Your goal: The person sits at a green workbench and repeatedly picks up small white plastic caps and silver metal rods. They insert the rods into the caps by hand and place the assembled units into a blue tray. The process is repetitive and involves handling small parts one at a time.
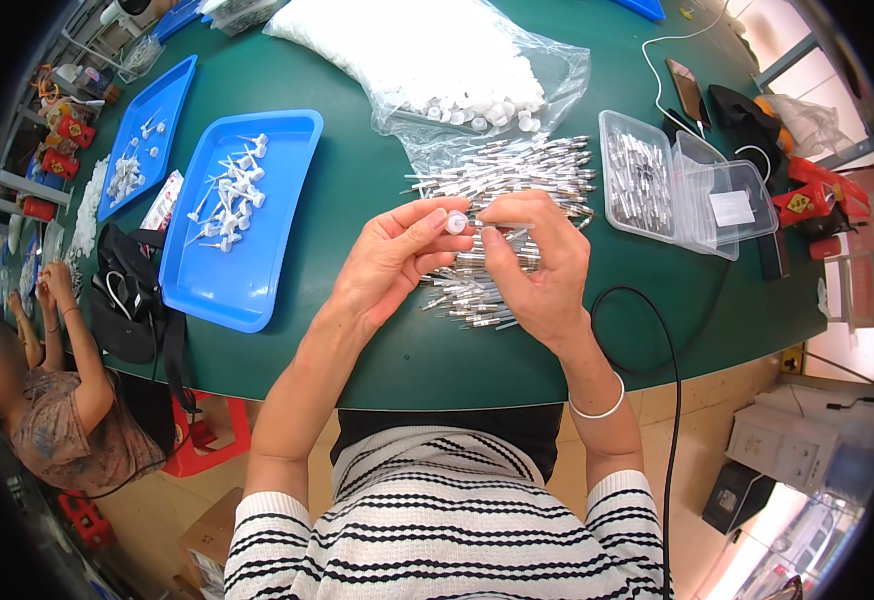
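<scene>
Between the thumb and fingers of my left hand [393, 252] is a small round translucent white plastic cap [456, 222], its round face turned up. Close to its right side, my right hand [540, 262] is closed in a pinch. Whatever its fingertips hold is too small and too covered to make out. Under and behind both hands lies a heap of thin metal-and-white rods [517, 165]. Past the heap, a large clear plastic bag [407, 60] spills more white caps. At left, a blue tray [242, 318] holds several white caps with thin stems.
A second blue tray [183, 85] stands farther left, beside a black bag [125, 290]. At right are a clear box [640, 185] of rods, its lid [732, 205], a phone [687, 88] and a black cable [669, 350]. Another person [82, 420] sits at left.
</scene>
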Action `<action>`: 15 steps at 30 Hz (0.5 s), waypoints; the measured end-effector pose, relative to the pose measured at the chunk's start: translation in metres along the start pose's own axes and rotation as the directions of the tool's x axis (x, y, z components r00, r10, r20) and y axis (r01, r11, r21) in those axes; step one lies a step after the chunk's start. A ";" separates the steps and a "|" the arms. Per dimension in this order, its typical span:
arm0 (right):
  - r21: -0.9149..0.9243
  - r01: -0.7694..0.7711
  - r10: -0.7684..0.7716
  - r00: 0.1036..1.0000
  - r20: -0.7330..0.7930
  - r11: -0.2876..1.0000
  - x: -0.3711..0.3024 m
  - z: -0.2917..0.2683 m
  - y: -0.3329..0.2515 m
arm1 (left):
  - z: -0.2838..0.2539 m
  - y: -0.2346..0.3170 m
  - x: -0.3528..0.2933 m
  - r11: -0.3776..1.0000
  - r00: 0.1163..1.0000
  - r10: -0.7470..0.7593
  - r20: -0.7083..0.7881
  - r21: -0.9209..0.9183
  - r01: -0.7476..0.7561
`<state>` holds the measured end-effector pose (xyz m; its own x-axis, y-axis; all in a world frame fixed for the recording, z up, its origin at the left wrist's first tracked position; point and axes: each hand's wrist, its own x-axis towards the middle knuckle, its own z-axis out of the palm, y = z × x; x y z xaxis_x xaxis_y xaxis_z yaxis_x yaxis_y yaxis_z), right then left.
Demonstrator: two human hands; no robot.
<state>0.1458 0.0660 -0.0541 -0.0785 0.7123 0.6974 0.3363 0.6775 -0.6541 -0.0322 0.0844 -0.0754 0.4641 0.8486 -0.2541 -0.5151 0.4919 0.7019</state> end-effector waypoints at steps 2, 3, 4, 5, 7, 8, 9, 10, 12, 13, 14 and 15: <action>-0.019 0.028 -0.028 1.000 -0.001 0.999 0.000 0.000 0.000 | -0.001 0.000 0.000 1.000 1.000 -0.002 -0.002 -0.001 0.002; -0.028 0.042 -0.042 0.999 -0.002 0.999 0.001 0.000 0.001 | -0.001 -0.001 0.001 1.000 1.000 -0.003 -0.003 -0.003 0.003; -0.028 0.040 -0.040 0.999 -0.002 0.999 0.001 0.000 0.001 | -0.001 -0.001 0.001 1.000 1.000 -0.005 -0.003 -0.005 0.005; -0.028 0.038 -0.038 0.999 -0.002 0.999 0.000 0.000 0.000 | -0.001 -0.001 0.001 1.000 1.000 -0.006 -0.003 -0.008 0.006; -0.029 0.036 -0.036 0.999 -0.005 0.999 0.001 -0.001 0.000 | 0.000 -0.001 0.001 1.000 1.000 -0.012 -0.007 -0.006 0.012; -0.030 0.036 -0.036 0.999 -0.007 0.999 0.001 -0.001 -0.001 | 0.000 -0.001 0.001 1.000 1.000 -0.016 -0.009 -0.006 0.016; -0.030 0.036 -0.036 0.999 -0.009 0.999 0.001 -0.001 -0.001 | 0.000 -0.001 0.001 1.000 1.000 -0.016 -0.006 -0.004 0.016; -0.030 0.044 -0.044 0.999 -0.008 0.999 0.001 -0.001 0.000 | 0.000 -0.001 0.000 1.000 1.000 -0.015 -0.006 -0.001 0.015; -0.030 0.062 -0.062 0.998 -0.005 0.998 0.001 0.000 0.002 | 0.000 -0.001 0.000 1.000 1.000 -0.012 -0.004 0.006 0.012; -0.029 0.057 -0.057 0.998 -0.006 0.998 0.001 0.000 0.001 | -0.001 -0.001 0.000 1.000 1.000 -0.011 -0.001 0.011 0.011; -0.028 0.053 -0.053 0.999 -0.007 0.998 0.001 0.000 0.001 | -0.001 -0.001 0.000 1.000 1.000 -0.009 0.001 0.016 0.009; -0.027 0.049 -0.049 0.999 -0.007 0.998 0.001 0.000 0.001 | -0.001 -0.001 0.000 1.000 1.000 -0.007 0.004 0.021 0.007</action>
<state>0.1458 0.0671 -0.0542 -0.0880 0.6771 0.7306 0.3568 0.7062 -0.6115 -0.0322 0.0844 -0.0769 0.4707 0.8443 -0.2560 -0.4969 0.4934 0.7139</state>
